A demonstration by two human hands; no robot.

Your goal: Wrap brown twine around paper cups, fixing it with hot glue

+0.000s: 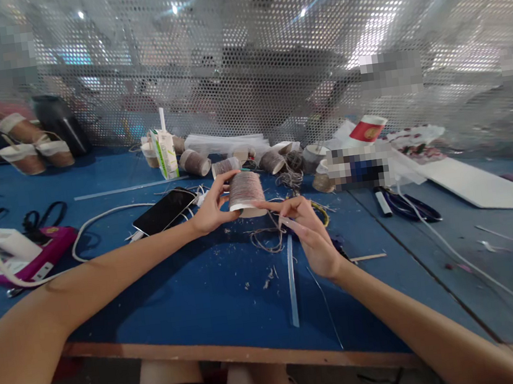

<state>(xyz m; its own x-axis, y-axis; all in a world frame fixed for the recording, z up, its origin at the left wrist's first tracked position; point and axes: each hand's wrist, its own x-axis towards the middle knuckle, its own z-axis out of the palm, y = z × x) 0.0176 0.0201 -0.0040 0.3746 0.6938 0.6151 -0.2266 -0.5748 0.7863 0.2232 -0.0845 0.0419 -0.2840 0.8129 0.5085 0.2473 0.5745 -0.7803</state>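
A paper cup wrapped in grey-brown twine [245,188] is held above the blue table, tilted on its side with its white rim toward me. My left hand [215,206] grips it from the left, thumb near the rim and fingers over the far side. At the cup's right, my right hand [308,232] touches the rim with its index finger. Its thumb and other fingers pinch the loose twine [267,240], which hangs in loops below the cup. Behind the cup lie several more twine-wrapped cups [195,162], some on their sides.
A black phone [164,211] with a white cable lies left, beyond a purple power strip [33,253]. A drink carton [166,153] stands behind. Clear strip [292,281], fibre scraps and a thin stick [368,257] lie near my right hand. A perforated metal screen [230,52] closes the back.
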